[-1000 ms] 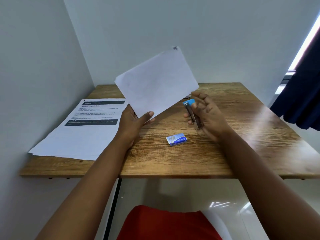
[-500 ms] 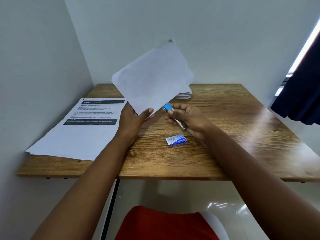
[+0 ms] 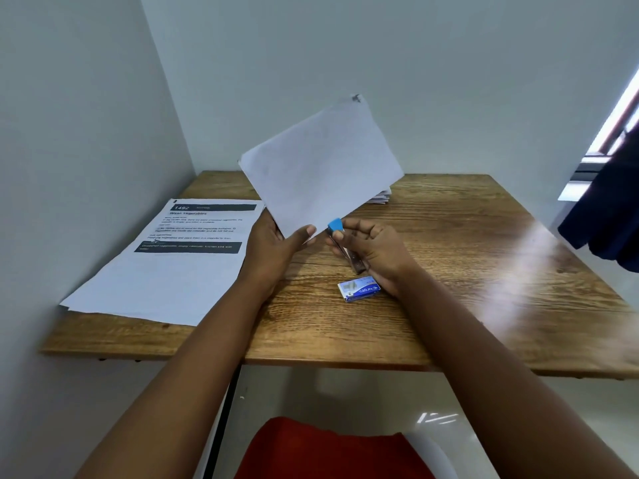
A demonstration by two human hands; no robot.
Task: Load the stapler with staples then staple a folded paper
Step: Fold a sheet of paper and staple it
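Left hand [image 3: 276,243], centre of the head view: thumb on the near face and fingers behind, pinching the lower corner of the folded paper [image 3: 321,167]. Paper held up off the table, tilted, reaching toward the upper centre of the frame; small dark mark at its top corner, too small to identify. Right hand [image 3: 377,250], just right of centre: fingers curled round the stapler [image 3: 345,245], gripping it. Stapler's blue end up and beside the paper's lower edge, very near the left thumb; metal body angled down toward the table. Whether the paper already sits inside the stapler's mouth: cannot tell. Small blue staple box [image 3: 359,289] flat on the wooden table [image 3: 484,271], just below the right hand, apparently closed. Printed sheets [image 3: 166,264] at the left of the frame, overhanging the near table edge; another small stack of papers [image 3: 382,198] behind the raised sheet, mostly hidden. Dark cloth [image 3: 608,216] hanging at the right edge; something red at the bottom centre. Step in hand, by judgement: loading likely done, stapling about to begin, with stapler and paper brought together. Next move calls for sliding the paper's edge squarely into the stapler's mouth, keeping the left thumb out of the way, then one firm squeeze through both layers.
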